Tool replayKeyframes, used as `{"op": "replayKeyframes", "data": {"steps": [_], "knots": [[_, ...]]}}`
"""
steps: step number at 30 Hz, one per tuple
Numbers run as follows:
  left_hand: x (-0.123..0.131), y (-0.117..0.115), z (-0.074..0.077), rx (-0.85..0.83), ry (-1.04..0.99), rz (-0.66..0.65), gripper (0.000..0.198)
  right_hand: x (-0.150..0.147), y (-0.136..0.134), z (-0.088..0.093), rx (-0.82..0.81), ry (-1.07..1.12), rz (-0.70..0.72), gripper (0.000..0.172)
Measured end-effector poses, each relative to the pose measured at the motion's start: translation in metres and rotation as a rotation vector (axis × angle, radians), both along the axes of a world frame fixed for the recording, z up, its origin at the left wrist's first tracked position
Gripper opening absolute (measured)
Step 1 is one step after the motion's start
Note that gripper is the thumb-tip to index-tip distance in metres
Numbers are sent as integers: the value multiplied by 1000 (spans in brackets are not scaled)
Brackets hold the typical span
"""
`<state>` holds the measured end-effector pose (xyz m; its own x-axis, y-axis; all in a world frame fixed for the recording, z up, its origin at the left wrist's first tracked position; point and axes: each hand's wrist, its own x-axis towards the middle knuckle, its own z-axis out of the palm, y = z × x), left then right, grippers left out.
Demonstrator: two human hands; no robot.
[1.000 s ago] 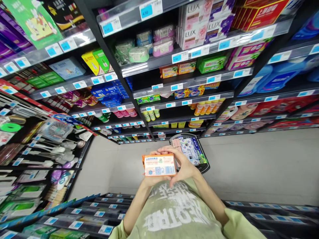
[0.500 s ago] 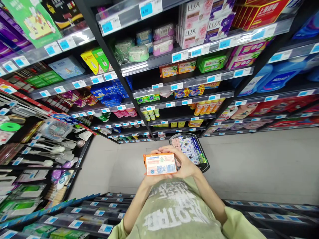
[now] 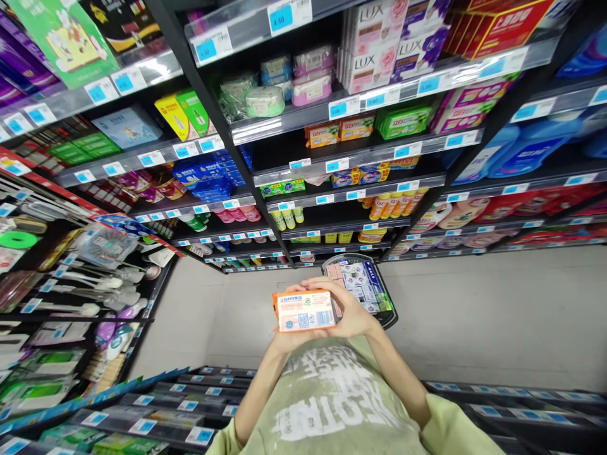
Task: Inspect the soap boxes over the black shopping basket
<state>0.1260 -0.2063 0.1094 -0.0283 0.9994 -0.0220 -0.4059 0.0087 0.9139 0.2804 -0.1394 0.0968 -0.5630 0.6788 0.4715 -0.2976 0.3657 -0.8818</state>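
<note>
The orange-and-white pack (image 3: 306, 311) is held in front of the person's shirt (image 3: 341, 401), between the 2 hands, with a white printed face turned up toward the head camera. A code square and a barcode show on that face.

The left hand (image 3: 293, 342) is clamped on the pack from the near side: its palm lies under the near edge, so the pack hides much of it. The right hand (image 3: 353, 314) is closed around the pack's right end, with fingers arched over the far edge and the thumb side along the near right corner. Some fingertips show just behind the far edge; which hand they belong to, I cannot tell. The pack's left end sticks out free of the right hand, its orange wrapper showing there.

Just beyond the right hand, and partly covered by it from this angle, a black basket (image 3: 391, 320) stands on the floor (image 3: 465, 303), holding pink packs (image 3: 334, 272) and white-and-blue boxes (image 3: 355, 273). Farther off, well apart from the hands, 2 orange packs (image 3: 356, 127) sit at the front of a shelf, beside green packs (image 3: 404, 121).
</note>
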Motion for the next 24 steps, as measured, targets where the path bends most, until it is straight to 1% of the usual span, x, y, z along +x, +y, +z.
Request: {"op": "replayKeyframes", "data": {"steps": [3, 8, 18, 24], "knots": [[0, 1, 3, 25, -15, 4, 75, 0, 1, 1, 20, -11, -6, 76], [-1, 1, 5, 12, 11, 32, 76, -2, 2, 1, 43, -18, -14, 75], [-2, 1, -2, 42, 34, 27, 79, 2, 2, 3, 62, -73, -31, 79], [-2, 2, -3, 63, 27, 4, 78, 4, 3, 2, 62, -87, -37, 80]]}}
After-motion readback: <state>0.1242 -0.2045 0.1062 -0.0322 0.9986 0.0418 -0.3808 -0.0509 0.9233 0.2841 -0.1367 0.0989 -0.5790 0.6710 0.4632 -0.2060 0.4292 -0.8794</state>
